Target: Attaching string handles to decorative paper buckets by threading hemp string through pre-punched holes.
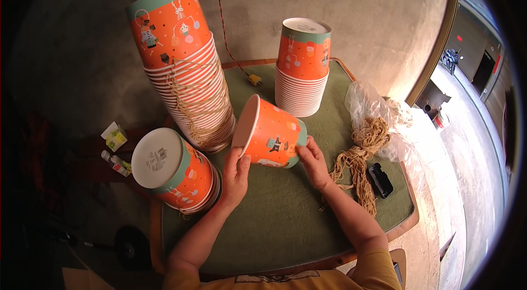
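Observation:
An orange paper bucket with a green band and cartoon figures lies tilted on its side in the air between my hands. Its white rim faces left, its base right. My left hand grips it by the rim, thumb on the outside. My right hand holds the green base end, with some fingers hidden behind it. Behind stands a tall stack of upside-down buckets, wound with tan twine. A shorter nested stack is at the back right. Close to my left forearm sits another stack, base up.
Beyond my right hand lie a bundle of tan twine, a clear plastic bag and a small black case. A yellow plug on a red cord rests at the back of the green-topped table. A bottle stands far left.

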`<state>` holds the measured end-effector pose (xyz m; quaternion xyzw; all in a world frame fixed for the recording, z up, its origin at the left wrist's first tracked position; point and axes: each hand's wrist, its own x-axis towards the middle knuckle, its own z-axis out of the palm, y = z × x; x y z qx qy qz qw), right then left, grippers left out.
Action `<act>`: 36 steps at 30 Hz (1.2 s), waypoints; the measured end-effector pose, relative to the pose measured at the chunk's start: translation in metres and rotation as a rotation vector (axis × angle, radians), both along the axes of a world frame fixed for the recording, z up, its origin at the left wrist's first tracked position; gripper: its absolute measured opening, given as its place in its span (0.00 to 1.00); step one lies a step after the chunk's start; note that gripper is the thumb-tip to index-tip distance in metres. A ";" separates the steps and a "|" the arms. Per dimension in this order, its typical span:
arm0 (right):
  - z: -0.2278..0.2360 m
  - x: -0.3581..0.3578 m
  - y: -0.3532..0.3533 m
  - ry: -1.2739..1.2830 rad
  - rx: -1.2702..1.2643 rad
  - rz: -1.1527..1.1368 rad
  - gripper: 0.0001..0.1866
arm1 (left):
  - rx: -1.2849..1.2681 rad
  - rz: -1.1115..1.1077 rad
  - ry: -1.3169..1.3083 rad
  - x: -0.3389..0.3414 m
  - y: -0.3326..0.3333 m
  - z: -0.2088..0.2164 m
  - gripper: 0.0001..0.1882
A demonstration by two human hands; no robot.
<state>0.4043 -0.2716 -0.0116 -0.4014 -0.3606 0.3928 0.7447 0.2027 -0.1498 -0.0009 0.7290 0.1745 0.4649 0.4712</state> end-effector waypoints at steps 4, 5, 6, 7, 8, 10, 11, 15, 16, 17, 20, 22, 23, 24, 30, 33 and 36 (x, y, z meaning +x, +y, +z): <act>0.009 -0.014 0.001 -0.230 -0.015 -0.035 0.16 | -0.075 -0.040 -0.119 0.002 -0.005 0.019 0.12; 0.007 -0.014 0.001 -0.303 -0.019 -0.050 0.16 | -0.076 -0.043 -0.120 0.002 -0.005 0.018 0.12; 0.006 -0.013 0.001 -0.375 -0.021 -0.063 0.16 | -0.074 -0.040 -0.115 0.001 -0.003 0.017 0.12; 0.006 -0.013 0.001 -0.374 -0.021 -0.063 0.16 | -0.073 -0.038 -0.111 0.001 -0.002 0.017 0.12; 0.008 -0.011 0.000 -0.476 -0.026 -0.096 0.13 | -0.073 -0.038 -0.110 0.000 -0.002 0.018 0.12; 0.008 -0.009 -0.001 -0.577 -0.032 -0.131 0.11 | -0.057 -0.044 -0.082 -0.001 -0.003 0.020 0.11; 0.007 -0.008 -0.001 -0.483 -0.011 -0.127 0.09 | -0.057 -0.046 -0.082 0.000 -0.004 0.022 0.11; 0.016 -0.011 -0.001 -0.007 -0.075 -0.124 0.14 | -0.071 -0.078 -0.080 -0.002 -0.002 0.017 0.10; 0.015 -0.010 -0.001 -0.007 -0.075 -0.123 0.14 | -0.067 -0.101 -0.053 -0.003 0.001 0.013 0.10; 0.012 -0.006 -0.001 0.046 -0.059 -0.116 0.13 | -0.066 -0.100 -0.054 -0.003 0.002 0.010 0.10; 0.003 0.004 -0.001 0.120 -0.036 -0.100 0.13 | -0.004 -0.105 -0.036 -0.001 0.003 0.008 0.10; 0.001 0.004 -0.001 0.160 -0.009 -0.079 0.13 | -0.049 -0.123 -0.038 -0.001 0.002 0.009 0.10; 0.001 0.004 -0.001 0.160 -0.008 -0.080 0.13 | -0.048 -0.123 -0.038 -0.001 0.001 0.009 0.10; 0.002 0.002 0.000 0.166 -0.007 -0.090 0.13 | -0.055 -0.113 -0.043 -0.001 0.001 0.009 0.10; 0.009 -0.004 0.000 0.146 -0.059 -0.115 0.13 | -0.035 -0.089 -0.041 -0.002 -0.001 0.010 0.09; 0.010 -0.004 -0.001 0.100 -0.083 -0.120 0.14 | -0.020 -0.080 -0.041 -0.003 -0.002 0.012 0.08; 0.012 -0.005 -0.001 0.056 -0.107 -0.122 0.14 | 0.012 -0.065 -0.030 -0.004 -0.003 0.015 0.08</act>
